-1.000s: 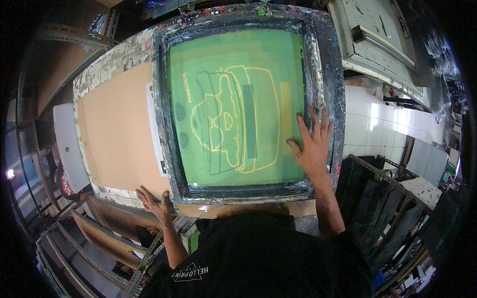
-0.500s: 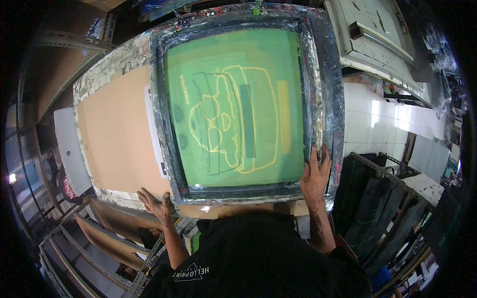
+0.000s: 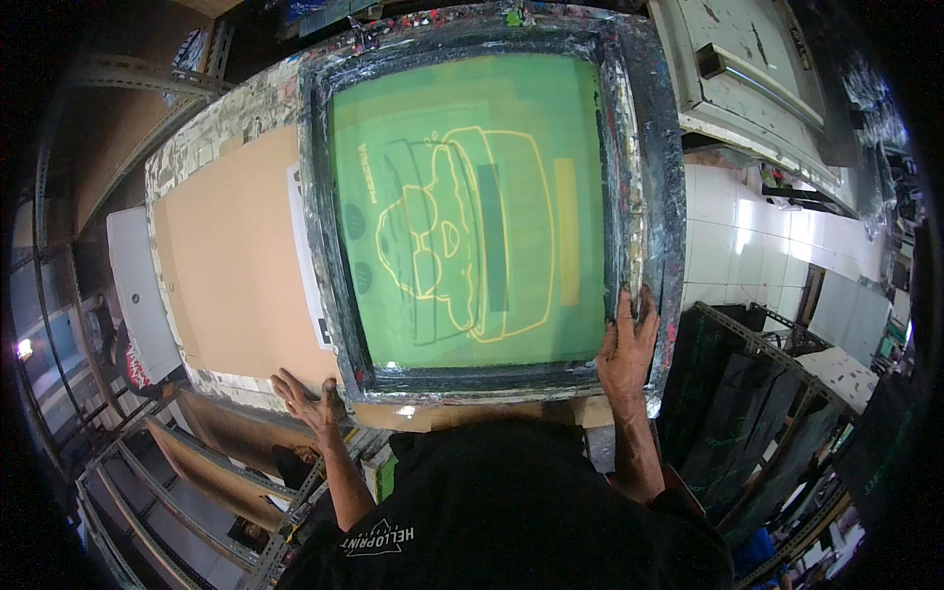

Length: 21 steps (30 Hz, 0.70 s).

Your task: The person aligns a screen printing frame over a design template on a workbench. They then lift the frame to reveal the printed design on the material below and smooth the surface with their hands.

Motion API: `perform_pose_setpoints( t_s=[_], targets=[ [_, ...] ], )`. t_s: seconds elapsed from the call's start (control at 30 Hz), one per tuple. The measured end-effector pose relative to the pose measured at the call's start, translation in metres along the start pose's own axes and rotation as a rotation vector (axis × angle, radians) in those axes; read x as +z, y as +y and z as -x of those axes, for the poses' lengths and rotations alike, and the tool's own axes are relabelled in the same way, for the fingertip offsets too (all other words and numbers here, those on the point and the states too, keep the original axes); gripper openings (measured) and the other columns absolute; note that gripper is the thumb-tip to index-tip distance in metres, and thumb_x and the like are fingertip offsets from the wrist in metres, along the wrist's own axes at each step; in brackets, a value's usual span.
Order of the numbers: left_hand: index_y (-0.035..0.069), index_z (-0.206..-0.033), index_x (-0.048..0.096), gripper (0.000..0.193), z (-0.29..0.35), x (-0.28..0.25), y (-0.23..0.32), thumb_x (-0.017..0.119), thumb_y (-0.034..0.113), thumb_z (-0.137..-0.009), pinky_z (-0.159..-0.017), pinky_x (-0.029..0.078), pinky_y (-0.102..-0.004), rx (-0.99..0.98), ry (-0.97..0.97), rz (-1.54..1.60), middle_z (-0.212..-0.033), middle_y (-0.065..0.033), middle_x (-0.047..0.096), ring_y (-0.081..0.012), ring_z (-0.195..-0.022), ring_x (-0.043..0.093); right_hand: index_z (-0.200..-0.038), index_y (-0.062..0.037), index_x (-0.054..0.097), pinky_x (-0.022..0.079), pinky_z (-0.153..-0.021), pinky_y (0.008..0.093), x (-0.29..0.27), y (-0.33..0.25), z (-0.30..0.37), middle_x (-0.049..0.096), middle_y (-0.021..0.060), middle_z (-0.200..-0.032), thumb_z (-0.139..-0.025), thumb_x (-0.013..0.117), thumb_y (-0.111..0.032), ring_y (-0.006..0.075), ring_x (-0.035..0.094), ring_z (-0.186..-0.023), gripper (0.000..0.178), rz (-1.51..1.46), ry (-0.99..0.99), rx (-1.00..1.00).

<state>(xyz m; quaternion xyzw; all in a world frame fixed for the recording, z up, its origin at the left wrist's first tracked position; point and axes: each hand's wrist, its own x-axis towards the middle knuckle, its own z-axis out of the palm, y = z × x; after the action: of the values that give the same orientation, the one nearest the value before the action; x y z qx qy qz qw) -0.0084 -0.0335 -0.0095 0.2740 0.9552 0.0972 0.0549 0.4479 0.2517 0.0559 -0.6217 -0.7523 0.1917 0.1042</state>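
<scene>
A screen-printing frame (image 3: 639, 177) with a paint-crusted dark border lies flat in front of me. Its green mesh (image 3: 531, 98) carries a yellow-outlined drawing with dark shapes showing through. On the frame's right side, near its lower corner, my right hand (image 3: 627, 352) rests with fingers stretched out. My left hand (image 3: 310, 401) is spread at the near edge of a brown cardboard sheet (image 3: 231, 256), thumb close to the frame's lower left corner. Neither hand is holding anything that I can see. A strip of white printed paper (image 3: 313, 265) shows between cardboard and frame; the rest is hidden.
Paint-stained table surface (image 3: 221, 123) shows around the cardboard. Past the far right corner stands a worn white cabinet (image 3: 747, 88). Metal racks with dark panels (image 3: 737, 413) are at the right, and wooden shelves (image 3: 211, 472) at the lower left. White floor tiles (image 3: 728, 226) show at right.
The view has shifted very slightly. Both hands, the frame and the cardboard keep the same places relative to each other.
</scene>
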Motion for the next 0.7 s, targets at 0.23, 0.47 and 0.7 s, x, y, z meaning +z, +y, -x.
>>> perform_pose_setpoints(
  t_s=[0.23,0.47,0.7],
  targets=[
    [0.014,-0.157,0.024,0.122,-0.001,0.003,-0.007,0.061,0.087,-0.066,-0.112,0.015,-0.0671,0.005,-0.003,-0.012,-0.163,-0.0226,0.014,-0.0419,-0.150,0.012,-0.147,-0.0073,0.043,0.037,-0.102,0.0606,0.005,0.007,0.001,0.036,0.0331,-0.142,-0.084,0.057,0.005,0.0508,0.040,-0.125,0.065,-0.013,0.040,-0.045],
    [0.015,-0.158,0.021,0.123,0.000,0.001,-0.004,0.059,0.088,-0.067,-0.112,0.014,-0.0662,-0.008,-0.012,-0.024,-0.163,-0.0211,0.013,-0.0416,-0.150,0.012,-0.146,-0.0041,0.044,0.035,-0.109,0.0541,0.007,0.004,0.000,0.035,0.0316,-0.144,-0.084,0.054,0.009,0.0493,0.037,-0.133,0.064,0.035,-0.008,0.003],
    [0.020,-0.159,0.019,0.116,-0.001,-0.002,0.002,0.060,0.083,-0.071,-0.112,0.011,-0.0660,-0.016,-0.033,-0.005,-0.165,-0.0162,0.009,-0.0397,-0.151,0.008,-0.146,-0.0067,0.044,0.038,-0.102,0.0599,0.005,0.007,-0.001,0.038,0.0341,-0.137,-0.084,0.056,0.006,0.0514,0.041,-0.125,0.065,-0.026,0.056,-0.069]
  ],
)
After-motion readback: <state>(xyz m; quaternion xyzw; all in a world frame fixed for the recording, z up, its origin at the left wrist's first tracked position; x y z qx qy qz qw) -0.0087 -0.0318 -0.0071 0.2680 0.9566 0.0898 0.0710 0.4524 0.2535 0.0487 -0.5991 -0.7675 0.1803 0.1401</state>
